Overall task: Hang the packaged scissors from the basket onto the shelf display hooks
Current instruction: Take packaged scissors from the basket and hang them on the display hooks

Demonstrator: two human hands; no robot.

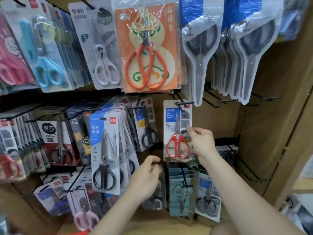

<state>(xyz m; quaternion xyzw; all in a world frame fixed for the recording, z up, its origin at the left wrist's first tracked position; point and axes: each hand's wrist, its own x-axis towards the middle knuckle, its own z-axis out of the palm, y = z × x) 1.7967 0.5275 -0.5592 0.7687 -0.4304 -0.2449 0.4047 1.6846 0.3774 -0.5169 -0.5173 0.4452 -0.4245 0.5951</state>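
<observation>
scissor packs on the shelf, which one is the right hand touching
The white card pack with small red-handled scissors, hanging alone on its hook in the middle row. The right hand pinches its right edge; neighbouring packs hold black-handled scissors and go untouched.

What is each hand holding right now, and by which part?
The right hand pinches the red-handled scissors pack, hanging on its hook, by its right edge. The left hand holds nothing, fingers loosely curled.

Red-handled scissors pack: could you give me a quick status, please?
Right hand gripping red scissors pack, on its hook. Left hand empty. Nothing blocking.
</observation>
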